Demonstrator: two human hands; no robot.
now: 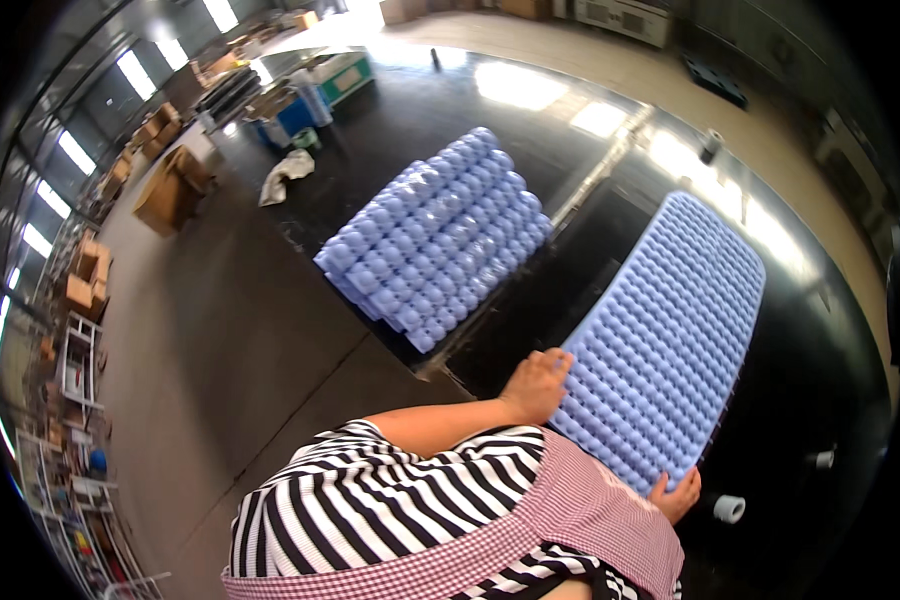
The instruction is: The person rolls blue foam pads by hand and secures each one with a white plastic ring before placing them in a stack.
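A long light-blue bubbled mat with rounded corners lies flat on the black table in front of me, slanting away to the far right. Its surface is covered in rows of round bumps. My left hand grips the mat's left edge near its close end, fingers curled over the rim. At the near right corner, my right hand is closed on the edge, its fingertips on top. Left of the mat lies a pile of similar blue bubbled mats, which look rolled or folded.
White tape rolls and a small cylinder stand on the table. At its far left are a blue box, a green box and a white cloth. A seam crosses the tabletop. A brown carton stands beyond.
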